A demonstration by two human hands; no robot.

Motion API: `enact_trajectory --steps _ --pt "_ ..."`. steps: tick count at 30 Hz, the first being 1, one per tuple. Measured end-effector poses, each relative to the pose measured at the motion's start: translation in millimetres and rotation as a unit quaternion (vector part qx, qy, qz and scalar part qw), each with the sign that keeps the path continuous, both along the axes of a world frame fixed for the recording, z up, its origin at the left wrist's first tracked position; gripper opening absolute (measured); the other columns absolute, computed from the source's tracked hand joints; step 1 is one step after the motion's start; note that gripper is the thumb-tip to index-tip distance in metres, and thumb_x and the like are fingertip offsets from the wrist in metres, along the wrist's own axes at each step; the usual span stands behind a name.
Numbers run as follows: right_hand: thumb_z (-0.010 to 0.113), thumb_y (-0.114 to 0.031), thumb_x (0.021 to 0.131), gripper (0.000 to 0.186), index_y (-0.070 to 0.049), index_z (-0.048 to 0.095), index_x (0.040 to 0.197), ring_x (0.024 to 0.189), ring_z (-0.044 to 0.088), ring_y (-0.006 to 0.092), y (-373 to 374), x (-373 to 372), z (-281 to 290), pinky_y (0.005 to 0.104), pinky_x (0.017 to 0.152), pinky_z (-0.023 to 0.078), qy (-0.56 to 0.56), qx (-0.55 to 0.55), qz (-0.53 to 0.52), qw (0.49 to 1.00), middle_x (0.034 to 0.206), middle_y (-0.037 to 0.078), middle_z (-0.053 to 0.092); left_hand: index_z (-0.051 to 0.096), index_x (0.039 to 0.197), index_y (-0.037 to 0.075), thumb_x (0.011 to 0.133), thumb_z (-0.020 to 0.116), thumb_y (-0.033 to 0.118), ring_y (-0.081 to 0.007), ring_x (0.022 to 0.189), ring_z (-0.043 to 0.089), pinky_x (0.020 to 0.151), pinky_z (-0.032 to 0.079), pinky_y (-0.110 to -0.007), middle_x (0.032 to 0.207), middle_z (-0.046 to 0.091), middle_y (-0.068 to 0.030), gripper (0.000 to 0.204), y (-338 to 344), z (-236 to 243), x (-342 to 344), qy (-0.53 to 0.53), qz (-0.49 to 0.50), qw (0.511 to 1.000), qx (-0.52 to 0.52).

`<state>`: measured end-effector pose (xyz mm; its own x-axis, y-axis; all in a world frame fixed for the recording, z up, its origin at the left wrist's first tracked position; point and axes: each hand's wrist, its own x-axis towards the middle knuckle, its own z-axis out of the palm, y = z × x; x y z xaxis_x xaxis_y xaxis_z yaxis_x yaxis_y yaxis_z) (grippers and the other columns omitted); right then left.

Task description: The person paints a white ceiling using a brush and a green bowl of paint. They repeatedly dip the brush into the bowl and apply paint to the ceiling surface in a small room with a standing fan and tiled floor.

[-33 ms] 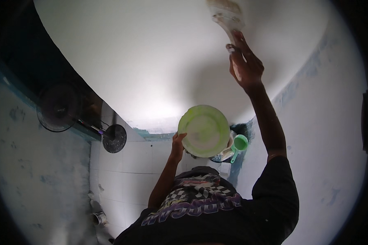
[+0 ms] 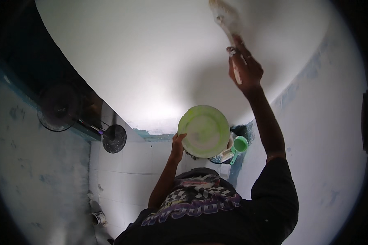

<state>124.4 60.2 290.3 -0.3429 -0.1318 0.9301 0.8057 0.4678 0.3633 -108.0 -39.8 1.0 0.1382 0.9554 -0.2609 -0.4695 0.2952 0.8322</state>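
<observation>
A wide paintbrush (image 2: 226,20) with pale bristles is raised against the white wall (image 2: 143,57), its head slightly blurred. My right hand (image 2: 245,67) is closed round its handle, with white smears on the fingers. Lower down, in front of my body, my left hand (image 2: 177,148) grips the edge of a round green plate (image 2: 206,130), thumb on top. Whitish paint covers much of the plate's face. The rest of my left fingers are hidden beneath it.
On the floor behind the plate stand a green dipper (image 2: 240,144) and other containers, partly hidden. A standing fan (image 2: 60,108) with a round base (image 2: 114,139) is at the left. A tin (image 2: 98,218) lies at lower left. The patchy right wall (image 2: 315,143) is close to my right arm.
The paintbrush has shifted slightly, its head turning a little with my right wrist. My left hand and the plate have stayed almost in place.
</observation>
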Motion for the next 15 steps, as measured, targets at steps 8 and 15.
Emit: enact_trajectory --steps 8,15 --pt "0.066 -0.003 0.07 0.024 -0.005 0.063 0.094 0.084 0.065 0.0345 -8.0 -25.7 -86.0 0.0454 0.077 0.052 -0.24 -0.607 0.003 0.758 0.094 0.016 0.066 0.052 0.12 -0.002 0.087 0.051 0.023 -0.0203 0.092 0.064 0.078 0.053 -0.032 0.106 0.061 -0.0121 0.042 12.8 3.7 6.4 -0.002 0.015 1.0 0.021" --pt "0.067 0.002 0.073 0.026 -0.003 0.064 0.098 0.097 0.066 0.0282 10.4 -17.0 9.0 0.0362 0.078 0.058 -0.018 -0.102 0.117 0.988 0.109 0.014 0.063 0.055 0.115 -0.002 0.087 0.053 0.022 -0.0193 0.088 0.064 0.078 0.051 -0.03 0.101 0.063 -0.0111 0.037 11.9 10.6 15.9 -0.023 0.049 0.998 0.022"
